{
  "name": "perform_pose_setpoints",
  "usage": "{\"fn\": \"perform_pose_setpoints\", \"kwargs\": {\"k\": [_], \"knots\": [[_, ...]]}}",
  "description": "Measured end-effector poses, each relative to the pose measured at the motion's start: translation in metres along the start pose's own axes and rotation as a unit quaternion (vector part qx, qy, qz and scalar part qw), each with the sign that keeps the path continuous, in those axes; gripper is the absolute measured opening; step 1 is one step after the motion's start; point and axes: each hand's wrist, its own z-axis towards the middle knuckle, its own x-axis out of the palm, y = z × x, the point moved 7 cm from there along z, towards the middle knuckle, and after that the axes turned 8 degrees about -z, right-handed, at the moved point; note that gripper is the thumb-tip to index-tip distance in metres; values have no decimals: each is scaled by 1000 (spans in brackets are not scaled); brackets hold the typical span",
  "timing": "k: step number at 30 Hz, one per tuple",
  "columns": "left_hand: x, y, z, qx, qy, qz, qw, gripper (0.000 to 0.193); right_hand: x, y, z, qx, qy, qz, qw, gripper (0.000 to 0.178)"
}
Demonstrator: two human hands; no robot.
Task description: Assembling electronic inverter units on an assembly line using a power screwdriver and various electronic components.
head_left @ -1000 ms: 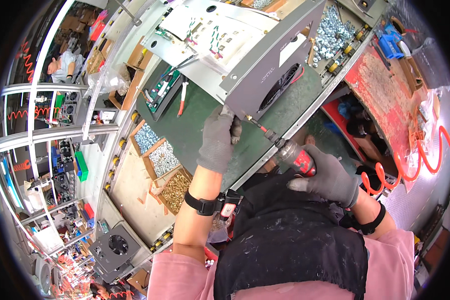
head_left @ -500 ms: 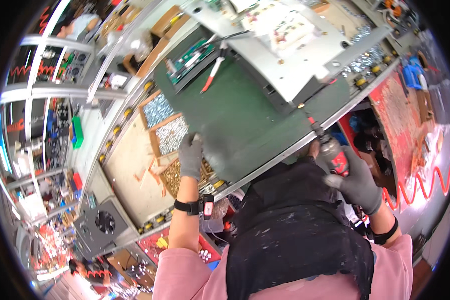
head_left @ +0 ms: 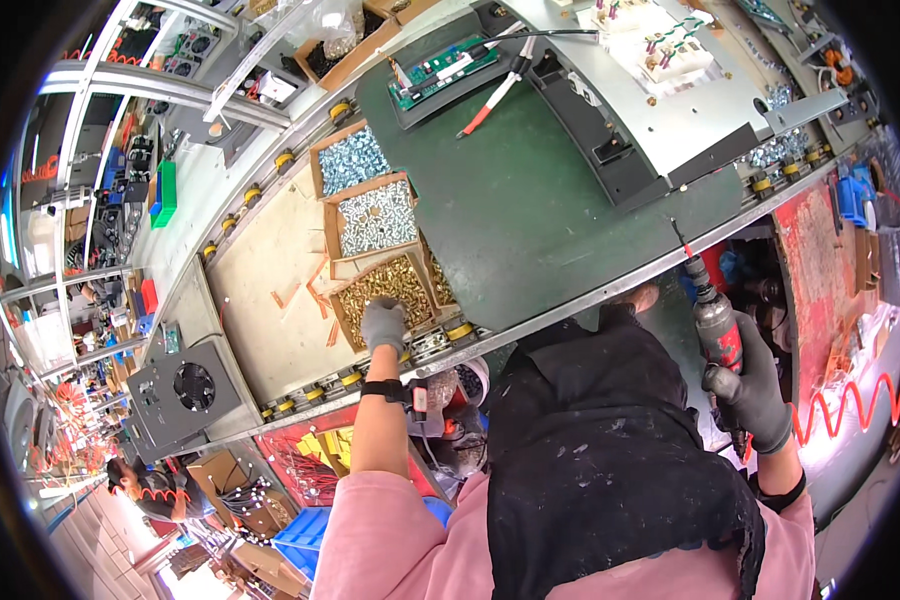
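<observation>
My left hand (head_left: 383,326), in a grey glove, is at the box of brass-coloured screws (head_left: 375,290). Its fingers are curled together over the screws, and whatever they pinch is too small or hidden to make out. Beyond it stand a box of silvery screws (head_left: 375,218) and a box of bluish screws (head_left: 352,162). On the right, my gloved right hand (head_left: 757,392) is wrapped round a power screwdriver (head_left: 716,325), its bit tilted up toward the bench edge. A metal panel housing (head_left: 670,130) rests on the green mat (head_left: 520,230).
Red-handled pliers (head_left: 490,105) lie on the mat beside a green circuit board (head_left: 442,75) in a dark frame. A metal rail (head_left: 590,292) with rollers edges the bench. At right hangs a red coiled hose (head_left: 850,410). A black fan panel (head_left: 192,388) lies at left.
My left hand has shifted from beside the silvery screws to the brass-coloured ones. My right hand, still round the screwdriver, is slightly farther right, and the whole view has turned.
</observation>
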Motion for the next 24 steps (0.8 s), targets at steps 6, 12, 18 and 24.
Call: {"fn": "perform_pose_setpoints", "kwargs": {"k": [6,12,18,24], "knots": [[-11,-15,-7,49,-58,-64,995,22,2,4,-7,-4,14,2,1000,83],[-13,-97,-51,46,62,-519,851,11,3,6,-10,-15,17,-10,1000,80],[20,-275,-180,115,438,-623,638,22,-2,2,-11,-53,41,-92,994,73],[50,-355,-255,73,616,-606,499,36,-36,-24,-20,-19,3,-74,997,72]]}}
